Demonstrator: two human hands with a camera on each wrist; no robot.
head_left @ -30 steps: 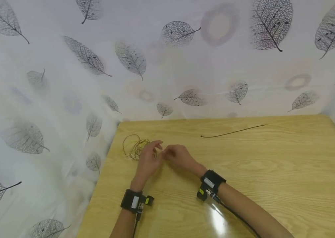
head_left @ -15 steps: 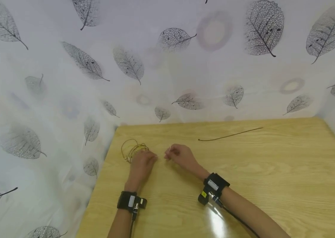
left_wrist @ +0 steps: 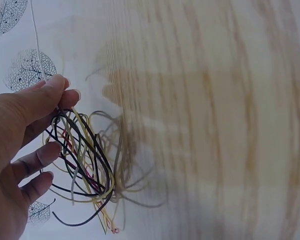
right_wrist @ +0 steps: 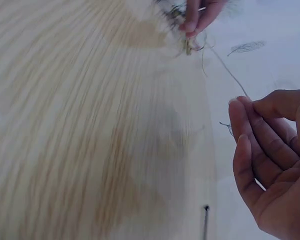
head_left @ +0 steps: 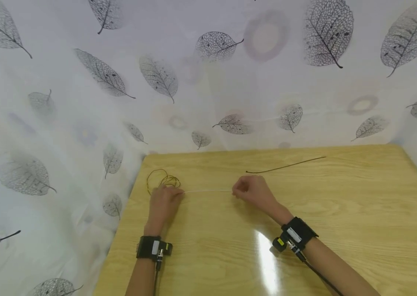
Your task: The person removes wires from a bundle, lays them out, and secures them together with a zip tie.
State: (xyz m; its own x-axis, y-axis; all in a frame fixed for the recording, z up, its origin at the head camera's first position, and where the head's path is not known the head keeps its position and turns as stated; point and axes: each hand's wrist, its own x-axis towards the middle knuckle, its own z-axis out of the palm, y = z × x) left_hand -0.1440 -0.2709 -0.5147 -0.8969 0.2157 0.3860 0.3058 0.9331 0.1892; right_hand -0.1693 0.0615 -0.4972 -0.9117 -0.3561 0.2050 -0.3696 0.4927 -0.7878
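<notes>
A white wire (head_left: 208, 190) runs straight and level between my two hands in the head view. My left hand (head_left: 162, 206) pinches it between thumb and fingertips, at the tangled bundle of thin wires (left_wrist: 82, 160). That bundle mixes black, yellow, white and red strands; its loops hang beside the left fingers, and the hand partly covers them in the head view. To the right, my right hand (head_left: 257, 195) pinches the white wire between thumb and index finger, the other fingers loosely bent in the right wrist view.
Toward the back of the wooden table (head_left: 341, 213) lies a single dark wire (head_left: 286, 166) with a small knob at one end. Curtains (head_left: 179, 24) with a leaf print stand behind and to the left. Each wrist wears a strapped camera with a cable.
My hands were close together and have drawn apart, the right one moving right and the left one slightly left. The white wire now stretches visibly between them.
</notes>
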